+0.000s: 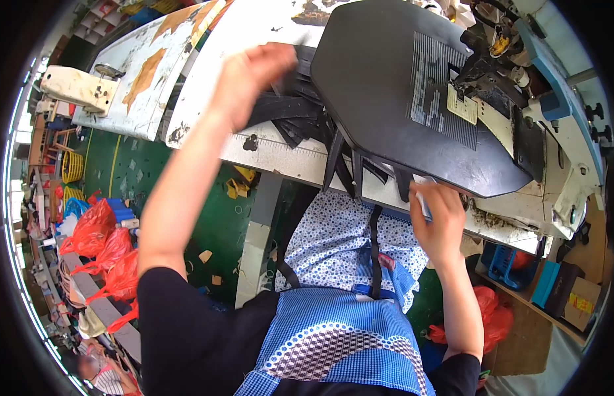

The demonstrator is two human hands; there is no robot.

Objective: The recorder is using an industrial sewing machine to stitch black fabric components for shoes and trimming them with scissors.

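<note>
My left hand (251, 79) is raised over the left part of the work table, its fingers smeared by motion. A dark blur shows at its fingertips, and I cannot tell whether they hold it. Beside and below that hand lies a heap of black strips (287, 112), some drooping over the table's front edge. My right hand (440, 218) is closed, its fingers curled around a small white piece (423, 203) below the front edge of the black plate (373, 72). The plate surrounds the sewing machine's needle area (462, 102).
The blue and white machine arm (551, 72) stands at the right. Farther left is another table (132, 79) with a cream machine head (79, 88). Red plastic bags (112, 247) sit at the left, and a blue basket (508, 266) sits at the lower right. A patterned apron (333, 330) covers my front.
</note>
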